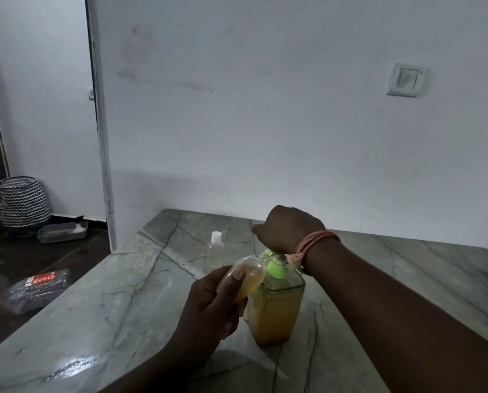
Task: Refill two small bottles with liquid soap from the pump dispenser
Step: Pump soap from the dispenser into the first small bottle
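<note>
A square clear pump dispenser (275, 310), about two thirds full of orange soap, stands on the grey marble counter (123, 302). Its pump head (276, 268) is green. My right hand (286, 229) rests on top of the pump head, fingers curled over it. My left hand (208, 304) holds a small clear bottle (249, 275) tilted, its mouth at the green nozzle, partly filled with orange soap. A second small clear bottle (216, 245) with a white cap stands behind, apart from both hands, and looks empty.
A white wall with a switch plate (404, 80) rises behind the counter. On the dark floor to the left are a zigzag-patterned basket (23, 201), a grey tray (62, 232) and a plastic-wrapped pack (31, 289). The counter's left edge runs diagonally.
</note>
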Motion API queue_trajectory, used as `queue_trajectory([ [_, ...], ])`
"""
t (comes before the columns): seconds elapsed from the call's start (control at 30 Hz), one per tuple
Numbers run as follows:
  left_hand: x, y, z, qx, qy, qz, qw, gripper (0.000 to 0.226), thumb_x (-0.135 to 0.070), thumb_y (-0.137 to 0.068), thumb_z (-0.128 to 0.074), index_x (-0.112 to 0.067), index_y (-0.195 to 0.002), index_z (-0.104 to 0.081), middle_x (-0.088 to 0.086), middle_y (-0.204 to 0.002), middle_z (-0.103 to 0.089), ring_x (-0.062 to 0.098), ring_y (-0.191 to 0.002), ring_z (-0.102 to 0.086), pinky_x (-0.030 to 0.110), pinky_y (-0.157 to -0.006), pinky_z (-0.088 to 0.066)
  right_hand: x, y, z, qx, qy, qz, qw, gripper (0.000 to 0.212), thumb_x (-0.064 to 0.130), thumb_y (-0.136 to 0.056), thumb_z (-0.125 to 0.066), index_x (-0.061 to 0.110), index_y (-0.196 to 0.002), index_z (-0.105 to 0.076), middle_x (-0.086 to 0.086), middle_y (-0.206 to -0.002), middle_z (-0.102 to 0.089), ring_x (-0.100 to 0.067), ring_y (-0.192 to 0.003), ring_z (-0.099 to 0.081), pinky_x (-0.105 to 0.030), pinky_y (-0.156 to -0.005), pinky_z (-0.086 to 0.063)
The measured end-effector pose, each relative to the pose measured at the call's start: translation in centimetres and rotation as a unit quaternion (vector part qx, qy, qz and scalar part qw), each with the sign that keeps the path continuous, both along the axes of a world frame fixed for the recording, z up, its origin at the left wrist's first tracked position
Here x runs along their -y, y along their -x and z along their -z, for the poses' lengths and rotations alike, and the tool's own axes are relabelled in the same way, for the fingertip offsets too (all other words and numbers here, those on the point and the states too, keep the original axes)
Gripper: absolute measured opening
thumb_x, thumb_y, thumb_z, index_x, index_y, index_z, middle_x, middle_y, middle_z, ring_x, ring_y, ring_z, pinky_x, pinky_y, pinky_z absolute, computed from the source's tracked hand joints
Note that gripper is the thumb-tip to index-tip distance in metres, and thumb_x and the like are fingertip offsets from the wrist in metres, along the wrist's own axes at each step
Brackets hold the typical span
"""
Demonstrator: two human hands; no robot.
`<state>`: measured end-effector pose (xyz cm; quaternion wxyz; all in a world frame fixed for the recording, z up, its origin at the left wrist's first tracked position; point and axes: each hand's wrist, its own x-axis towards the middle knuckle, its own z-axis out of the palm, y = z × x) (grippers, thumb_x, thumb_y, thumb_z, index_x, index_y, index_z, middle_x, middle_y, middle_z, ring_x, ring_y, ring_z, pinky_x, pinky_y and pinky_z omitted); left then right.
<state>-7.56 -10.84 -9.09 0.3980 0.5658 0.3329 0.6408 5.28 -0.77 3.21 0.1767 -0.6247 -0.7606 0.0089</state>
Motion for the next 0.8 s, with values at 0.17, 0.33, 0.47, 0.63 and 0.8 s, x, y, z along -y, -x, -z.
queue_trajectory([
  [0.17, -0.4, 0.1, 0.3, -0.003, 0.001, 0.003, 1.0, 0.029, -0.042, -0.096, -0.055, -0.022, -0.103, -0.074, 0.012, -0.058, -0.055, 0.015, -0.038, -0.039, 0.023, -0.04, -0.033, -1.0, -0.3, 1.5, -0.068, 0.044, 0.008, 0.997, 0.031, 0.047, -0.077, -0.049, 0.02, -0.074, -0.065, -0.003, -0.073, -0.061, -0.021, -0.069, -0.06, -0.03, -0.064, -0.047],
  [0.33, -0.5, 0.2, 0.3, -0.005, 0.001, 0.004, 1.0, 0.032, -0.041, -0.093, -0.055, -0.02, -0.108, -0.073, 0.01, -0.055, -0.054, 0.015, -0.037, -0.039, 0.022, -0.04, -0.034, -1.1, -0.3, 1.3, -0.07, 0.049, 0.022, 0.996, 0.031, 0.045, -0.078, -0.054, 0.017, -0.066, -0.058, -0.002, -0.071, -0.063, -0.023, -0.073, -0.062, -0.031, -0.068, -0.048],
  [0.47, -0.4, 0.2, 0.3, -0.008, -0.001, 0.005, 1.0, 0.027, -0.035, -0.101, -0.052, -0.019, -0.107, -0.072, 0.01, -0.058, -0.054, 0.015, -0.038, -0.039, 0.022, -0.04, -0.034, -0.6, 0.0, 0.2, -0.006, 0.024, 0.012, 1.0, 0.03, 0.045, -0.081, -0.055, 0.019, -0.067, -0.056, 0.002, -0.072, -0.06, -0.021, -0.073, -0.061, -0.03, -0.067, -0.048],
  [0.63, -0.7, 0.2, 0.4, -0.009, 0.001, 0.003, 1.0, 0.029, -0.042, -0.099, -0.053, -0.022, -0.106, -0.072, 0.013, -0.058, -0.056, 0.016, -0.038, -0.04, 0.022, -0.039, -0.034, -0.7, -0.2, 0.8, -0.063, 0.022, 0.017, 0.998, 0.029, 0.042, -0.082, -0.058, 0.017, -0.066, -0.057, 0.0, -0.068, -0.061, -0.018, -0.067, -0.06, -0.029, -0.064, -0.048],
  [0.8, -0.6, 0.2, 0.4, -0.004, 0.002, 0.002, 1.0, 0.03, -0.044, -0.091, -0.055, -0.024, -0.105, -0.073, 0.013, -0.057, -0.056, 0.016, -0.037, -0.04, 0.021, -0.039, -0.034, -0.7, -0.2, 0.9, -0.044, 0.026, 0.017, 0.999, 0.028, 0.041, -0.082, -0.056, 0.018, -0.067, -0.057, 0.0, -0.069, -0.06, -0.02, -0.069, -0.059, -0.029, -0.066, -0.047],
])
